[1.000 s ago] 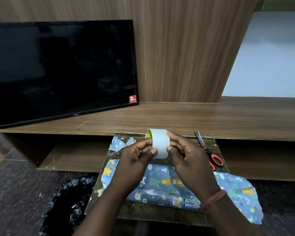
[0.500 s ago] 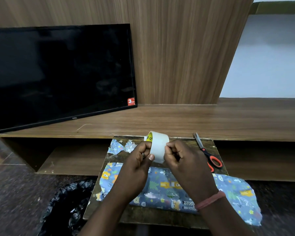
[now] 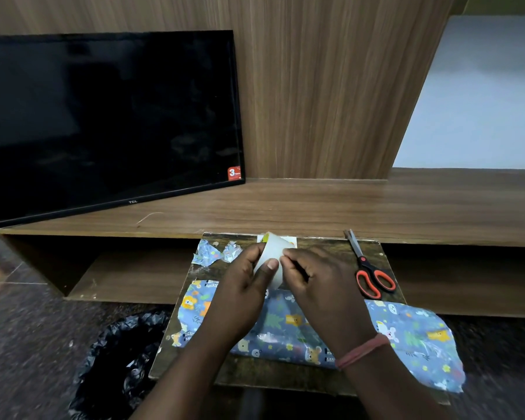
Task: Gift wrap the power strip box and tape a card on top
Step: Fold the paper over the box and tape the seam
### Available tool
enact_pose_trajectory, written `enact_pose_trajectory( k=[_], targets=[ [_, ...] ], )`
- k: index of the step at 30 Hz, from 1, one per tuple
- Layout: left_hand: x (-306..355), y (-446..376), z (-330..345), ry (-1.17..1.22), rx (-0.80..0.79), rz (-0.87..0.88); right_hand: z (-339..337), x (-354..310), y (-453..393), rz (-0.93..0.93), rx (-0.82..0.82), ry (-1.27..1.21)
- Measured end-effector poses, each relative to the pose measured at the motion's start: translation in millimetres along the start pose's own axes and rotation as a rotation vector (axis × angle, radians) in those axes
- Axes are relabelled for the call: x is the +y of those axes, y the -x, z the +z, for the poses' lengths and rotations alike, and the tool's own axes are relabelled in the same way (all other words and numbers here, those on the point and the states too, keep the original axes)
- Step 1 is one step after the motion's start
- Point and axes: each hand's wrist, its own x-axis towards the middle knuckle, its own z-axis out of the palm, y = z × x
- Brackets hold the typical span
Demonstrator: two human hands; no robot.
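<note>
A roll of clear tape (image 3: 272, 253) is held upright above the small dark table (image 3: 373, 247). My left hand (image 3: 243, 286) grips the roll, thumb pressed on its outer face. My right hand (image 3: 319, 283) pinches at the roll's right side with curled fingers. Below my hands lies the box wrapped in blue cartoon-animal paper (image 3: 288, 328), with loose paper sticking out past the table at the right (image 3: 422, 344). A small white card (image 3: 288, 240) lies at the table's far edge, mostly hidden behind the roll.
Orange-handled scissors (image 3: 370, 274) lie at the table's right. Paper scraps (image 3: 212, 253) sit at its far left corner. A bin with a black bag (image 3: 119, 359) stands on the floor at the left. A black TV (image 3: 103, 122) leans on the wooden shelf (image 3: 406, 207) behind.
The tape roll and both hands have sunk slightly and closed together. My right fingers now curl tighter at the roll's edge. The card behind the roll has come into sight.
</note>
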Motion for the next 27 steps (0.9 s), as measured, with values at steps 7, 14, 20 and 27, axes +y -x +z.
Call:
enact_pose_trajectory(
  k=[7, 14, 20, 27],
  targets=[
    [-6.6, 0.2, -4.1, -0.089, -0.069, 0.045, -3.5, 9.8, -3.2, 0.080, 0.024, -0.001],
    [-5.5, -1.0, -2.6, 0.151, -0.097, -0.086, 0.6, 3.6, 3.2, -0.022, 0.002, 0.062],
    [-4.8, -2.7, -0.7, 0.118, -0.030, -0.061, 4.8, 0.4, 4.1, 0.002, 0.013, 0.078],
    [-8.5, -0.7, -6.7, 0.038, -0.128, -0.052, -5.4, 11.5, -3.8, 0.072, 0.016, -0.002]
  ],
)
